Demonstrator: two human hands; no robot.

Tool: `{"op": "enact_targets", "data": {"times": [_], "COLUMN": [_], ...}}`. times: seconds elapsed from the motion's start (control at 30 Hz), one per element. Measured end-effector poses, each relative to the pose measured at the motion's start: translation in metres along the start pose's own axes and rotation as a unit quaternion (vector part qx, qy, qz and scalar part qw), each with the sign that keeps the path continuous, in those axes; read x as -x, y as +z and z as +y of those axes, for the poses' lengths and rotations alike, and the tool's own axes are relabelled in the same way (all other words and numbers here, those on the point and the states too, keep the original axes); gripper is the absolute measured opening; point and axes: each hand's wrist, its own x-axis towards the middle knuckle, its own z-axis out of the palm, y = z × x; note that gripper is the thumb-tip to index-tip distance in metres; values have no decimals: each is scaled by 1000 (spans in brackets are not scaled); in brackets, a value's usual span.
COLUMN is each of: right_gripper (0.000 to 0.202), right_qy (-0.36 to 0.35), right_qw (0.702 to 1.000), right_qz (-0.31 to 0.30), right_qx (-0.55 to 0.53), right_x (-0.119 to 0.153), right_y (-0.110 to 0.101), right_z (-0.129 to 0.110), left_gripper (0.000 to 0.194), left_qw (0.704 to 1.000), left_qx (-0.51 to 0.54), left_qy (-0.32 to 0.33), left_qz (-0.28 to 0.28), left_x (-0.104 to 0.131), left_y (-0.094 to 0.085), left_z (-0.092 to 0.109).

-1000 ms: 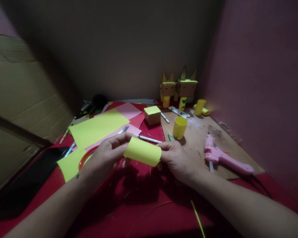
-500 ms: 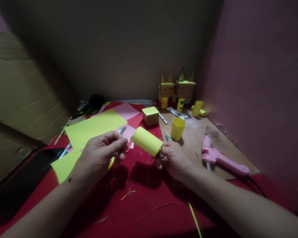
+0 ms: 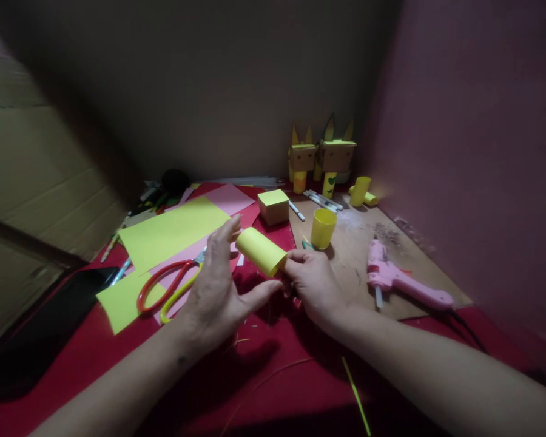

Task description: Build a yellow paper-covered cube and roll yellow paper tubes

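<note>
My right hand [image 3: 312, 279] pinches the near right end of a yellow paper tube [image 3: 261, 250], which it holds tilted above the red cloth. Around the tube's left side, my left hand [image 3: 221, 288] is spread, thumb below and fingers at the far end; whether it touches the paper I cannot tell. Scissors [image 3: 167, 285] with red and yellow handles lie just left of that hand, their blades partly hidden behind it. Beyond the tube sits a small cardboard box [image 3: 273, 209] with a yellow top.
Yellow sheets [image 3: 173, 233] and pink paper [image 3: 232, 200] spread at left. A yellow cup-like tube [image 3: 323, 229] stands on the brown board [image 3: 350, 279], with a pink glue gun [image 3: 403, 282] at right. Cardboard figures [image 3: 338, 156] and markers [image 3: 323, 201] are behind. A black object [image 3: 50, 334] lies left.
My left hand has moved right and opened around the tube, uncovering the scissors' handles. The tube has shifted slightly left, still in my right hand.
</note>
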Motion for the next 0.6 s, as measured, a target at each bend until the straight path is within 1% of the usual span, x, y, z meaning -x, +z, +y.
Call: {"op": "enact_targets", "data": {"times": [0.07, 0.13, 0.23, 0.47, 0.6], "right_gripper": [12, 13, 13, 15, 14], "right_qy": [0, 6, -14, -67, -54], "right_qw": [1000, 1000, 999, 994, 996], "right_qz": [-4, -9, -13, -26, -32], "right_qx": [17, 28, 46, 78, 61], "right_x": [4, 5, 4, 0, 0], "right_y": [1, 2, 2, 1, 0], "right_z": [-1, -1, 1, 7, 6], "left_gripper": [86, 80, 74, 67, 67], "left_qw": [999, 999, 998, 995, 992], "left_qx": [-32, -53, -67, -87, -103], "left_qy": [11, 2, -7, 40, 62], "left_qz": [-8, -9, -2, 19, 26], "left_x": [1, 2, 2, 3, 3], "left_y": [3, 3, 3, 8, 8], "left_z": [4, 5, 5, 5, 5]}}
